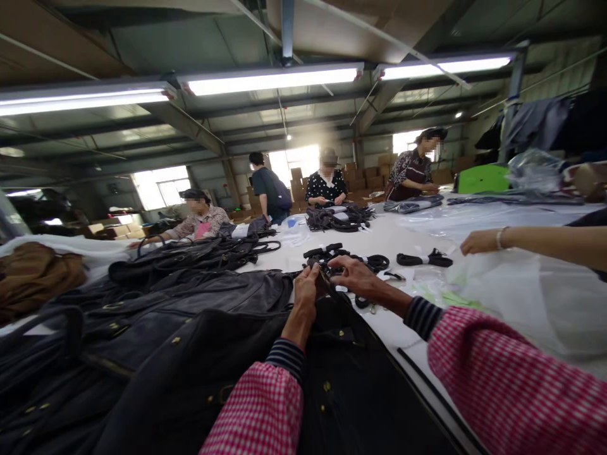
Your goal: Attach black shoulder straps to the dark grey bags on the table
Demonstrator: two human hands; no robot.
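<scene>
A black bag (374,379) with small brass-coloured studs lies before me, its upper end raised by my left hand (305,296). The fingers of that hand are closed on the bag's edge, beside what looks like a zipper. My right hand (360,279) is at the same edge from the right. Its index finger and thumb are apart and bent towards the bag; whether they touch it I cannot tell. Just beyond my hands are bundled black straps (327,251), and another strap bundle (424,258) lies farther right.
More black bags (190,291) are piled on the left, near brown fabric (38,278). A co-worker's hand (478,241) reaches in from the right over clear plastic sheeting (521,297). Several people stand around the white table (403,230); a strap heap (339,217) lies across it.
</scene>
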